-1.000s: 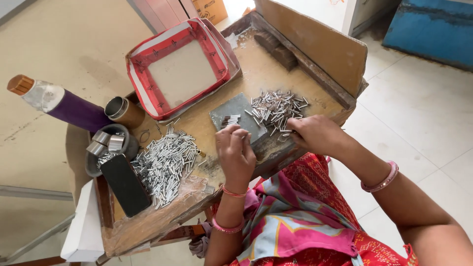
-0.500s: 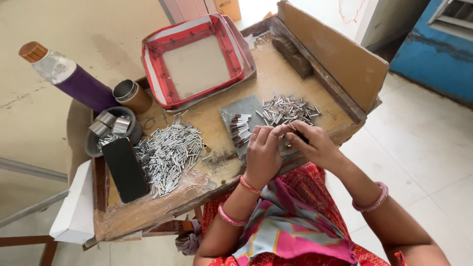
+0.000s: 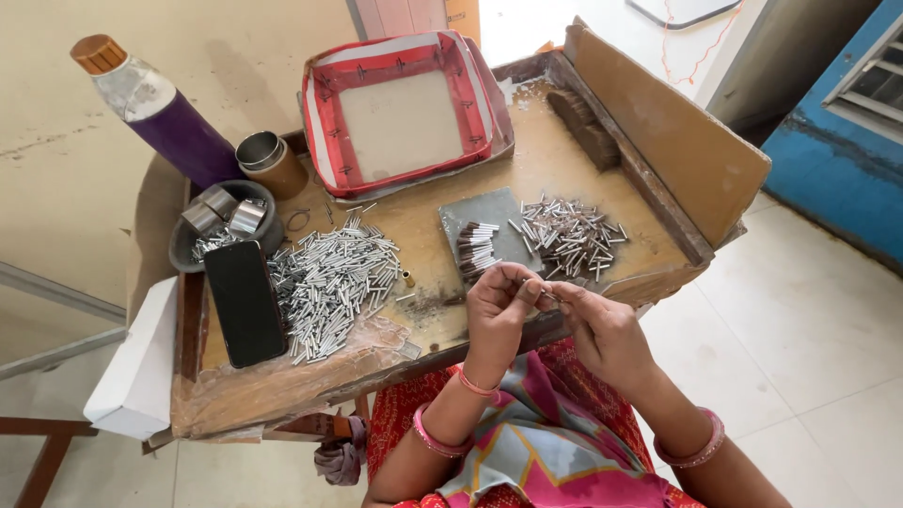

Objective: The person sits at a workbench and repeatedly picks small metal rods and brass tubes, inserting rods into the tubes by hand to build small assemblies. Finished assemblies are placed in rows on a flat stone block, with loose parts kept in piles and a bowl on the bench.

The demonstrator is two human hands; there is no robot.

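Centre of frame, lower half: left hand and right hand meet fingertip to fingertip above the near edge of the wooden table. Both pinch one small metal tube, held between them. Just above the hands: a grey slab carrying a neat row of tubes; a loose heap of tubes to its right. Larger tube pile left of centre, beside a black phone. Red tray at top centre.
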